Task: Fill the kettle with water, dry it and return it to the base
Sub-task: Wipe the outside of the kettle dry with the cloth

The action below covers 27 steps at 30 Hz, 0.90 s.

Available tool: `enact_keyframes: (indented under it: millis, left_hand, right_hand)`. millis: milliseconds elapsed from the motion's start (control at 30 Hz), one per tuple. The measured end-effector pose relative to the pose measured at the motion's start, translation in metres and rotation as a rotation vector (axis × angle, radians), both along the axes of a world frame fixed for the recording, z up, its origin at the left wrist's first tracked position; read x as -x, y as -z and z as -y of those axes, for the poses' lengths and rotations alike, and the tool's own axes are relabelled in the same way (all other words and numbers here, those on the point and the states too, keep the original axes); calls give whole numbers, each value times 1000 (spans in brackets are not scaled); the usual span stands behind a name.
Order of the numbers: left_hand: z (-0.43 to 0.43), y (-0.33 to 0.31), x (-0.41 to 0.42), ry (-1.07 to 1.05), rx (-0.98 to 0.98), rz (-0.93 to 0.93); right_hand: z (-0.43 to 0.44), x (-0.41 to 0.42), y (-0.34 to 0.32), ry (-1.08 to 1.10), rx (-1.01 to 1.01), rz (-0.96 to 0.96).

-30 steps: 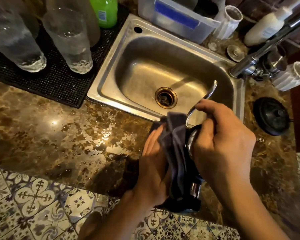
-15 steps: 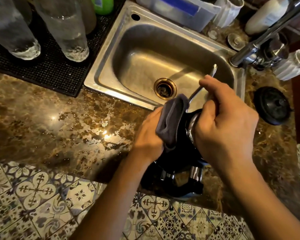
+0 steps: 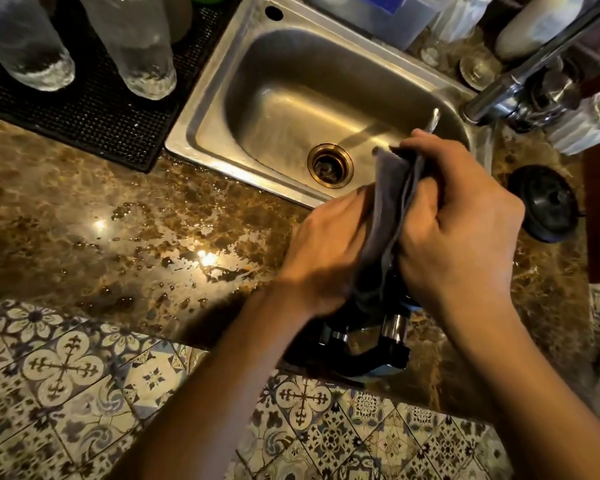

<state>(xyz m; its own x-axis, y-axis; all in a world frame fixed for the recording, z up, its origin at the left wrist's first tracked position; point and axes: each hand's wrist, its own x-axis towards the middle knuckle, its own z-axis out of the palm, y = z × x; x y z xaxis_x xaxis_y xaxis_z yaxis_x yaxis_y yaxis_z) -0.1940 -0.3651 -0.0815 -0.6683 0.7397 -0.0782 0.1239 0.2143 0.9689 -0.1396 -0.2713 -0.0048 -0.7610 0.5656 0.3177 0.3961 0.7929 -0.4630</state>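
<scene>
A dark kettle (image 3: 361, 355) with a black handle and a thin silver gooseneck spout (image 3: 434, 120) is held above the counter's front edge, by the sink's right corner. My right hand (image 3: 461, 223) grips its top from the right and hides most of the body. A dark grey cloth (image 3: 385, 216) lies folded against the kettle's left side and top. My left hand (image 3: 323, 251) holds the cloth there, its fingers hidden behind it. The round black kettle base (image 3: 548, 202) sits on the counter to the right.
The steel sink (image 3: 205, 109) with its drain lies just behind the hands, and the tap (image 3: 499, 91) reaches in from the right. Tall glasses (image 3: 136, 46) stand on a black mat (image 3: 94, 116) at the left. The marble counter (image 3: 136, 230) is wet. White cups (image 3: 593, 123) stand near the tap.
My left hand has carried the cloth up the kettle's left side, from low beside the body to its top by the spout. My right hand keeps its grip.
</scene>
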Motion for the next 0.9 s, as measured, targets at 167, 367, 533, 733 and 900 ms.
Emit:
enact_keyframes:
  millis: [167, 367, 533, 733, 900]
  left_hand:
    - [-10, 15, 37, 53, -27, 159]
    - [19, 35, -4, -78, 57, 212]
    - [59, 46, -79, 119, 197, -80]
    - [31, 17, -43, 112, 37, -139]
    - [-12, 8, 26, 103, 21, -90]
  right_hand:
    - [0, 1, 2, 16, 19, -14]
    - [-1, 1, 3, 28, 15, -9]
    - [1, 0, 2, 8, 18, -27]
    - [1, -1, -1, -16, 32, -36]
    - [0, 0, 0, -14, 42, -40]
